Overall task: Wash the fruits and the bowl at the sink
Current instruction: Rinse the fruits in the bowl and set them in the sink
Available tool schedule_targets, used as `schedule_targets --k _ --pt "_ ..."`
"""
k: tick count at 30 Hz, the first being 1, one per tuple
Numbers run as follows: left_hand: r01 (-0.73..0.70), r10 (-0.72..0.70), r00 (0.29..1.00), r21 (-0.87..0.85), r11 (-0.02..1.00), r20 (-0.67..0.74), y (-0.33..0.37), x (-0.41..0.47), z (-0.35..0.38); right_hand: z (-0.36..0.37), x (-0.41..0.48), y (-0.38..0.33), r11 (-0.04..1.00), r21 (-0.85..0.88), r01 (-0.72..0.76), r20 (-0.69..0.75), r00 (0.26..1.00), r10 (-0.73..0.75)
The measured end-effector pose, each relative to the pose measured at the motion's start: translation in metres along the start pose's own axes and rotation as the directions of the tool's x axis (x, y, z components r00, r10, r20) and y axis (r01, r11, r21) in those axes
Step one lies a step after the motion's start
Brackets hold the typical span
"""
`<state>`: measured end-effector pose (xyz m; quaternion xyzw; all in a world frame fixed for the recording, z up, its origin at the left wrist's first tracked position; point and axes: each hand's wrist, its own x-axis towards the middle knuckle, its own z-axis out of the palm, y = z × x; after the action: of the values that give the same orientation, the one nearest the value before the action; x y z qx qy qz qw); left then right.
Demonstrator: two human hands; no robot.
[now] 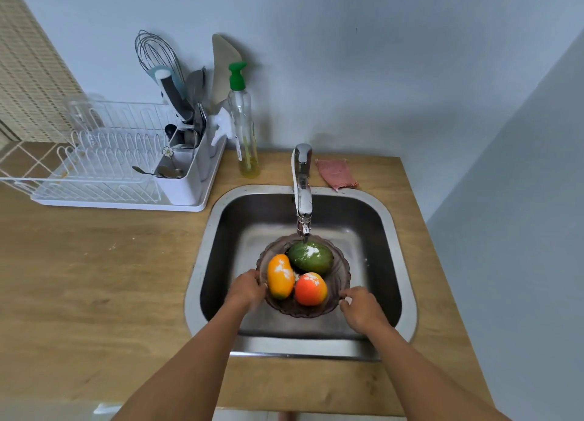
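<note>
Wooden surface (94, 278) against a pale wall. Back left: white dish rack (104, 155) with a utensil holder (186, 174) at its right end, a wire whisk (155, 52) standing upright in it. Just beside the rack: clear pump bottle (243, 126) with green top. Back right: pink cloth (336, 174) lying flat. Far left: woven blind (28, 82).

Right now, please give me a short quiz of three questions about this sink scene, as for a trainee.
1. True or false: the bowl stands on the counter.
2. The fruit under the faucet is: A green, B yellow, C red-orange.
3. How many fruits lie in the bowl?
Key: 1 false, it is in the sink; 2 A; 3 three.
</note>
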<state>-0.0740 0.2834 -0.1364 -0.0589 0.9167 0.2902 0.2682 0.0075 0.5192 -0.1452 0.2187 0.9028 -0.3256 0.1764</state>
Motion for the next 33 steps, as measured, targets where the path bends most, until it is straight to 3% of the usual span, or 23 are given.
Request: schedule_targets --k 7,12,17,25,33 --pt "0.13 -0.13 0.991 -0.002 0.992 -0.043 -0.005 0.005 0.019 0.004 0.004 0.004 0.997 -0.079 -0.014 -0.009 1.0 0.013" --pt "0.142 -0.145 0.989 -0.088 0.986 -0.03 -0.011 0.009 0.03 -0.003 0.016 0.002 0.977 -0.211 -0.031 0.012 0.999 0.034" --pt "0.146 -0.146 0.989 -0.142 0.979 0.005 -0.023 0.021 0.035 -0.011 0.045 -0.019 0.976 -0.204 0.082 -0.125 0.986 -0.109" --pt "0.128 -0.129 0.992 -0.193 0.973 0.007 -0.022 0.021 0.035 -0.008 0.089 -0.039 0.914 -0.289 0.285 0.133 0.957 -0.256" --pt "0.142 -0.138 0.99 -0.192 0.971 0.036 -0.03 0.022 0.042 0.007 0.108 -0.047 0.828 -0.479 0.291 0.156 0.957 -0.246"
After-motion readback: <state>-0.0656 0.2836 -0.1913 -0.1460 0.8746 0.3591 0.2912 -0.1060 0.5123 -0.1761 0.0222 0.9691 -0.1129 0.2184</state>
